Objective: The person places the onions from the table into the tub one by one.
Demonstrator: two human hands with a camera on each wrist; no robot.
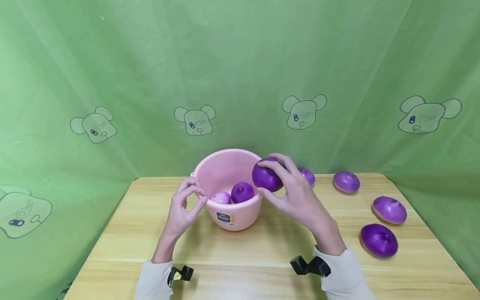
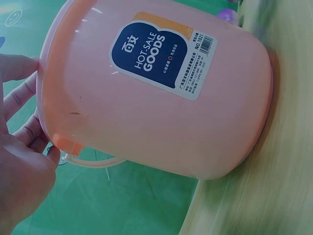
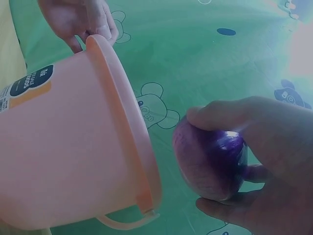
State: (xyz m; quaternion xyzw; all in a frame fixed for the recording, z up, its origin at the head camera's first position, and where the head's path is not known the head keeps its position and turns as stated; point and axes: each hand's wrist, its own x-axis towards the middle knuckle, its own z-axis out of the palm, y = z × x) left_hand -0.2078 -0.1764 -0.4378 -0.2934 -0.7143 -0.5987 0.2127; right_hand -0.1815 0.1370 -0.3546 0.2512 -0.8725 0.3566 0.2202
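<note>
A pink plastic bucket (image 1: 237, 218) with a label on its front stands upright on the table. My left hand (image 1: 182, 208) pinches its rim on the left, thumb outside; in the left wrist view the fingers (image 2: 29, 128) meet the rim near the handle's joint. A dark purple onion (image 1: 267, 175) is gripped by my right hand (image 1: 300, 196) just above the bucket's right rim. In the right wrist view this onion (image 3: 210, 159) is apart from the rim, between thumb and fingers. Inside the bucket lie a dark onion (image 1: 242, 192) and a paler one (image 1: 221, 198).
More purple onions lie on the wooden table (image 1: 123, 250): one partly behind my right hand (image 1: 307, 176), others at the back right (image 1: 346, 182), right edge (image 1: 390, 210) and nearer right (image 1: 379, 240). A green curtain (image 1: 240, 75) with bear outlines hangs behind.
</note>
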